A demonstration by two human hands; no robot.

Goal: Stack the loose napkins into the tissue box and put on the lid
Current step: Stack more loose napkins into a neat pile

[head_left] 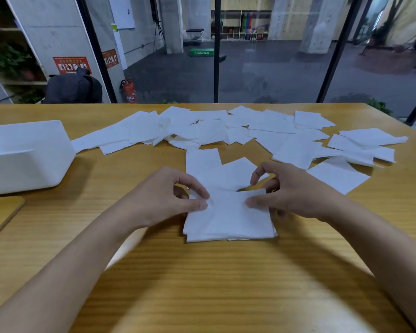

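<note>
Left hand (pixel 168 198) and right hand (pixel 288 191) each pinch a side of the top napkin (pixel 228 200) with curled fingers (pixel 197 189), probably squaring it onto the small stack (pixel 228 229) (tidier for loading). Loose napkins (pixel 226 128) litter the worktop (pixel 202 284) beyond; the tissue box (pixel 27 155) and lid (pixel 0 215) sit left.

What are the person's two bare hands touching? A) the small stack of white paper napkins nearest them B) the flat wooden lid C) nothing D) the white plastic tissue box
A: the left hand and right hand both pinch the small stack of white paper napkins; the white plastic tissue box and flat wooden lid lie apart at the left.
</note>
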